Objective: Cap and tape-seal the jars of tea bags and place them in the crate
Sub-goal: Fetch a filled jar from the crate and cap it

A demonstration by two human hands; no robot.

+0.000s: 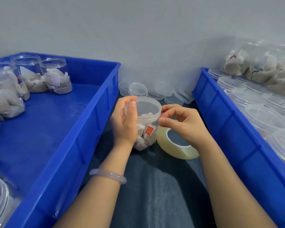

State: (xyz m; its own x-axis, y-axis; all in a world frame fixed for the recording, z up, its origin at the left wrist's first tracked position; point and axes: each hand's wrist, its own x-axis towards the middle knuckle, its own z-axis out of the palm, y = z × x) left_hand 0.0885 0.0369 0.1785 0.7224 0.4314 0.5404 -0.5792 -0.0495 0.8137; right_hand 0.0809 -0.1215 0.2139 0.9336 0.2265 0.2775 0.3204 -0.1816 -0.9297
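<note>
Jar (pixel 146 134) of tea bags rests on the dark cloth, its lid (pixel 147 106) already on. The left grip (pixel 124 124) curls round its side. The right grip (pixel 183 122) pinches the lid's rim; whether on a tape end, I cannot tell. The tape roll (pixel 176 150) lies just beside. Sealing seems in hand: next, tape around the seam. Beyond lie loose lids (pixel 163 91); the right crate (pixel 229 129) holds capped jars.

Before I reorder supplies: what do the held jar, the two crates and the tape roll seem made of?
Jar: clear glossy plastic, likely; tea bags show through. Left crate and right crate: opaque blue plastic, moulded ribs, slight sheen. Tape roll: translucent yellowish film, probably plastic.
</note>
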